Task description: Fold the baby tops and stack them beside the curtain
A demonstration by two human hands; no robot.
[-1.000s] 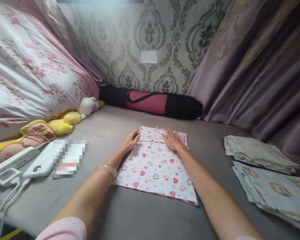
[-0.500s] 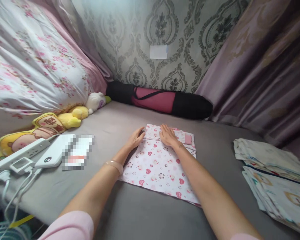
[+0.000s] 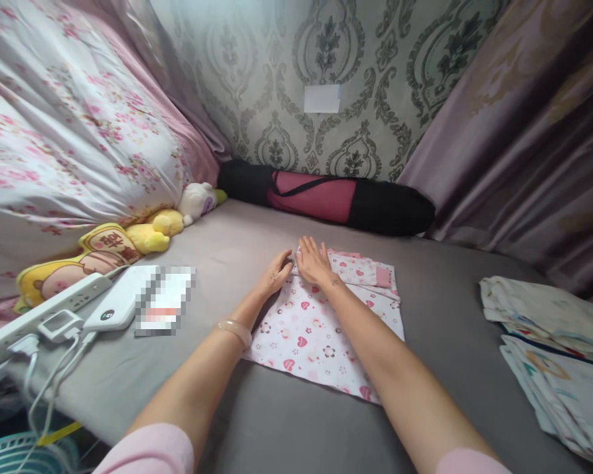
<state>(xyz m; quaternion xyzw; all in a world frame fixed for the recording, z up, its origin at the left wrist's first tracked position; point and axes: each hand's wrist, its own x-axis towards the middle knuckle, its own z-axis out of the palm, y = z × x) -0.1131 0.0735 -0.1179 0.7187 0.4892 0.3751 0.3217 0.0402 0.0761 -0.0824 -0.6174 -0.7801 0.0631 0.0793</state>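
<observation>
A white shirt with pink hearts and flowers (image 3: 316, 329) lies partly folded on the grey sheet, one sleeve with a pink cuff laid across its far end. My right hand (image 3: 313, 261) rests flat on the far left corner of the shirt, fingers stretched out and pointing away from me. Close beside it, my left hand (image 3: 277, 272) is at the shirt's left edge, its fingers extended and seen from the side. Whether the left fingertips touch the cloth is hard to tell. My right forearm covers part of the shirt's right half.
Folded clothes (image 3: 558, 382) lie at the right. A black and pink long bag (image 3: 311, 201) lies along the wall. On the left are plush toys (image 3: 153, 230), a power strip (image 3: 79, 293), a white power bank (image 3: 113, 316) with cables, and a teal basket (image 3: 14, 454) below the bed edge.
My right hand has slid left along the folded sleeve, toward my left hand. My left hand stays at the shirt's left edge. The whole view has shifted slightly.
</observation>
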